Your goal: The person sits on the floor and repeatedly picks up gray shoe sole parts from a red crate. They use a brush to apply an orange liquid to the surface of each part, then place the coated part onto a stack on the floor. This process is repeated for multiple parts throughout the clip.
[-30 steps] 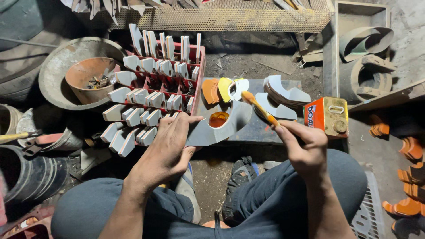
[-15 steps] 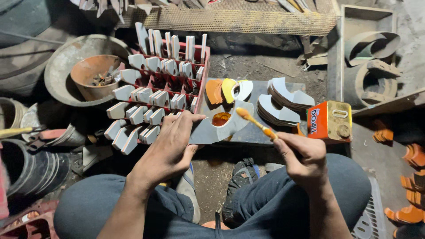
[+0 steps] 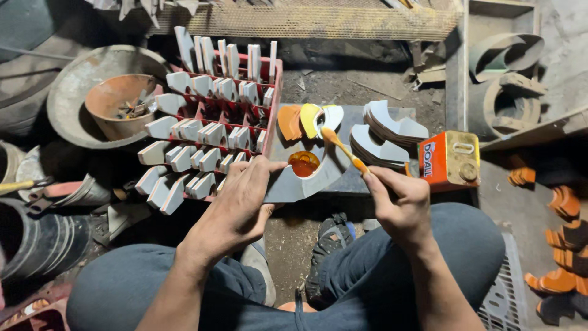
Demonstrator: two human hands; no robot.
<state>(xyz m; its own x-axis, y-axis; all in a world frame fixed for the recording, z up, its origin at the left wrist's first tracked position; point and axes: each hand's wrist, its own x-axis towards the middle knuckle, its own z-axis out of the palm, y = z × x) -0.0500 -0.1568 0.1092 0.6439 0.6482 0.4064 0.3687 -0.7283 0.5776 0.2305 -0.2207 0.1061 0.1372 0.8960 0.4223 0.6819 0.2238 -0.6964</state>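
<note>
My left hand point(image 3: 237, 202) presses down on a grey curved sole-shaped piece point(image 3: 306, 181) lying on a dark work block point(image 3: 349, 178). A blob of orange glue point(image 3: 304, 163) sits in the piece's hollow. My right hand point(image 3: 398, 202) grips a small brush point(image 3: 344, 150) with an orange-smeared handle; its bristle tip hovers just above and to the right of the glue. Behind the brush lie several glued pieces point(image 3: 306, 117), coloured orange, yellow and white.
A red crate point(image 3: 208, 129) of upright grey pieces stands to the left. Stacked grey pieces point(image 3: 386, 135) and an orange-and-gold tin point(image 3: 450, 160) are to the right. A clay bowl point(image 3: 119, 104) sits in a metal pan at far left. Orange pieces point(image 3: 560, 245) lie at right.
The brush tip has moved from the glue blob up and away toward the glued pieces behind it. My left hand stays pressed on the grey piece.
</note>
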